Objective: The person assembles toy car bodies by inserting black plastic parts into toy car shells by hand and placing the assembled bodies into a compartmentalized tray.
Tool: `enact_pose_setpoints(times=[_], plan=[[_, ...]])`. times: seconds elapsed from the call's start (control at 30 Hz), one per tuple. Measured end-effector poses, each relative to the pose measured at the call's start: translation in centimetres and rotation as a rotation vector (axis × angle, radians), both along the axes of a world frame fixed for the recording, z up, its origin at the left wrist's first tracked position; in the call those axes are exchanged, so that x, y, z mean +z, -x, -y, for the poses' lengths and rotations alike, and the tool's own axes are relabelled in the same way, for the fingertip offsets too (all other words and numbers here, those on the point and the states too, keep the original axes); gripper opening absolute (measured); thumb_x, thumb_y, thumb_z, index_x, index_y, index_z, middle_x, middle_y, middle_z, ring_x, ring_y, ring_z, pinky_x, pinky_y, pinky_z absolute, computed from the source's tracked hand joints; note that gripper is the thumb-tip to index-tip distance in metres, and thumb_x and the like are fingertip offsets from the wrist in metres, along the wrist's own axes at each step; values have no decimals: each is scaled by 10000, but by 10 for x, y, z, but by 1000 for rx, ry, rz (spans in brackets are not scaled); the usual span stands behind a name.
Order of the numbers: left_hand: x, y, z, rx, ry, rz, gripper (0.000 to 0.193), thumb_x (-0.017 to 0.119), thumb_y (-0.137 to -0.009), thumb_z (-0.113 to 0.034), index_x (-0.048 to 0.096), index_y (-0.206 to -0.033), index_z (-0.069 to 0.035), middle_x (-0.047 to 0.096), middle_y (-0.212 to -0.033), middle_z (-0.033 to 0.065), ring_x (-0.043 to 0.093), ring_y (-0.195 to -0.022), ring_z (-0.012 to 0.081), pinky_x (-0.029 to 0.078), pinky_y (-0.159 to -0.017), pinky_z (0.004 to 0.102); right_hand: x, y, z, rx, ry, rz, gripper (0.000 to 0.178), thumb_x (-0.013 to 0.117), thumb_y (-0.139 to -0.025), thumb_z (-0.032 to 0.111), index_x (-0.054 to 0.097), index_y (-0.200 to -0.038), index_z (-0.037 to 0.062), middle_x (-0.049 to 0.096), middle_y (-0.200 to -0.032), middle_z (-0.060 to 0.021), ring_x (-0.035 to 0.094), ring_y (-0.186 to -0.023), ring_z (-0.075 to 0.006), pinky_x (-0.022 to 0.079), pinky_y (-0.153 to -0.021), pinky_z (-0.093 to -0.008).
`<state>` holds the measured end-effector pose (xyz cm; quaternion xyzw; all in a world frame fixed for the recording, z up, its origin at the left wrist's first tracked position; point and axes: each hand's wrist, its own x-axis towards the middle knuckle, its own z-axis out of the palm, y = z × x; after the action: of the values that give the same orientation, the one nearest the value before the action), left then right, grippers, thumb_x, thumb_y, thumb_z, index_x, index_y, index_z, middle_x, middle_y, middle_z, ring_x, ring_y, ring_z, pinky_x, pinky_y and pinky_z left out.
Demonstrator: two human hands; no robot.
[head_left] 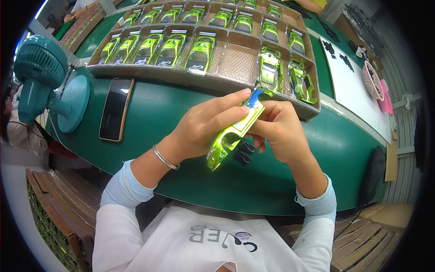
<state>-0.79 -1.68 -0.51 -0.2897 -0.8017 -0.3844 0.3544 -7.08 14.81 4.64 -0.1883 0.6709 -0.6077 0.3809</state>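
Above the green table, my left hand (204, 121) grips a yellow-green toy car body shell (247, 121) with a blue patch. The shell is tilted on its side, with its wheel arch showing. On its other side is my right hand (282, 131), fingers curled and pressed together against the shell. The shell hides those fingertips and whatever they pinch. Just below the shell, small black parts (243, 157) lie on the table.
A divided cardboard tray (190, 76) of green toy cars spans the far side. To the left are a phone (117, 109) and a teal fan (41, 68). A white sheet (349, 86) with black parts and a pink basket (372, 80) lie at right. Other people work beyond.
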Motion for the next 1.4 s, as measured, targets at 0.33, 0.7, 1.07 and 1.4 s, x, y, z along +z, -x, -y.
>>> enact_pose_setpoints(times=[0.33,0.7,1.07,1.4], plan=[[1,-1,0,-20,150,25,419,621,-704,-32,439,-1081,-45,469,-1150,258,542,-991,332,470,-810,354,-2,8,-2,87,-114,-53,85,583,-732,44,587,-755,-37,586,-626,-56,511,-482,-79,423,-414,-212],[-2,-1,-9,-21,49,42,412,601,-679,18,488,-1066,-65,503,-1141,178,575,-899,311,499,-726,341,-7,8,-2,132,-94,-70,58,579,-709,27,593,-706,-29,574,-602,-53,507,-477,-84,418,-413,-219],[-7,-1,-2,-47,0,49,475,636,-665,-12,458,-1103,-57,471,-1172,223,546,-962,350,473,-784,352,-17,-11,1,20,17,-456,118,626,-696,42,605,-803,-3,598,-767,-82,551,-624,-137,442,-577,-271],[1,-4,2,-129,-291,232,623,753,-594,-130,428,-1109,3,469,-1175,196,497,-1057,308,408,-881,343,-4,-11,-3,286,230,-1264,321,649,-566,8,585,-880,22,515,-793,-96,496,-745,-262,405,-675,-347]])
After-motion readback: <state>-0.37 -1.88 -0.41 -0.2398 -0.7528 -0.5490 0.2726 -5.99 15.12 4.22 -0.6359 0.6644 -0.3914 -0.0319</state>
